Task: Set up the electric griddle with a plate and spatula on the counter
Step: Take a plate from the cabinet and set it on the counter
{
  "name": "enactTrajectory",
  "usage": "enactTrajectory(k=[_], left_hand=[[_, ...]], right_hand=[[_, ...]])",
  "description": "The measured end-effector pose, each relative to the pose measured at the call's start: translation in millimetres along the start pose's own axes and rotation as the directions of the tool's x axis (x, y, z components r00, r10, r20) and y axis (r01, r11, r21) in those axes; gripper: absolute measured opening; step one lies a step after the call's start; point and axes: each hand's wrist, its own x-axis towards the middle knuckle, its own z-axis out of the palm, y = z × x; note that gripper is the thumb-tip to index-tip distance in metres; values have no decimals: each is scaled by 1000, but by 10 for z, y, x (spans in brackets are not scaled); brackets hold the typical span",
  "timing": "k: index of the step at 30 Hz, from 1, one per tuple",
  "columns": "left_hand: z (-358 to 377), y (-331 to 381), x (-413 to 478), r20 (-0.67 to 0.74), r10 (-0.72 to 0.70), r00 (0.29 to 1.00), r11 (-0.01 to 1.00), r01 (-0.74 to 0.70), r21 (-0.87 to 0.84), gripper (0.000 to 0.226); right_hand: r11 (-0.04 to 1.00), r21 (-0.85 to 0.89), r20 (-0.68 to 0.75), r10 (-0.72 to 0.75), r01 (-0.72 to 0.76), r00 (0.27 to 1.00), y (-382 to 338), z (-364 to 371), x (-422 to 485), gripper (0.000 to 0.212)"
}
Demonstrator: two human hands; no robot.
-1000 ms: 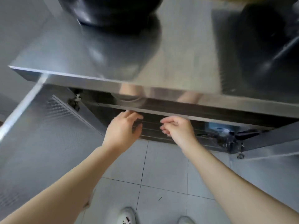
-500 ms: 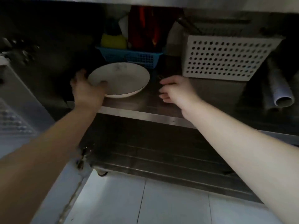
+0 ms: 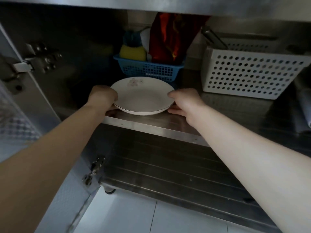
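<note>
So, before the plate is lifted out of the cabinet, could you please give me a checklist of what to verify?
1. Left hand grips the left rim of the round white plate: ok.
2. Right hand grips the right rim, thumb on top: ok.
3. Only one plate is being taken. A second rim line shows underneath: cannot tell.
4. Blue plastic basket behind is apart from the plate's far rim: cannot tell.
5. White perforated basket stands apart, to the right of the right hand: ok.
6. Nothing lies between the plate and the front edge of the steel shelf: ok.
</note>
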Motion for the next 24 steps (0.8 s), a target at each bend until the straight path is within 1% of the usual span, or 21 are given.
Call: enactTrajectory(k=[3,4,6,7,9,11,14,16,17,20,22,24], left_hand=[[-37,77,-169,15,-148,989,988,149,-33,32],[-48,86,-235,11,-164,986,986,164,-3,30],[-124,143,-435,15,-133,991,990,133,40,31],[-179,153,-570,28,-126,992,992,125,22,34],[-285,169,-809,45,-136,990,991,137,-15,41],[-426,257,-1052,62,-164,985,986,164,2,43],[-659,361,-1440,52,-195,979,979,191,70,30],[-841,393,-1713,53,-234,971,964,224,141,29],[-933,405,-1840,55,-258,965,953,245,176,30],[-1288,545,-2243,65,-319,946,922,293,253,29],[-1554,688,-2485,81,-328,941,911,292,291,25],[-1761,808,-2663,96,-327,940,907,283,311,22]], right_hand=[[998,-59,-18,24,-25,1000,-29,-56,-93,30],[997,-75,-22,26,-28,999,-41,-81,-148,25],[992,-118,-25,37,-40,999,-154,-147,-320,14],[989,-142,-25,44,-47,999,-198,-173,-425,14],[985,-162,-21,55,-58,998,-278,-223,-633,26],[980,-172,-19,100,-101,995,-413,-278,-895,28],[959,-208,-24,190,-191,981,-574,-365,-1323,16],[931,-266,-21,255,-251,967,-669,-407,-1631,27],[919,-285,-22,280,-274,960,-702,-425,-1783,29],[890,-313,-9,346,-332,938,-904,-486,-2324,20],[868,-332,-7,389,-369,921,-1073,-519,-2665,23],[863,-311,-6,417,-398,909,-1213,-539,-2945,26]])
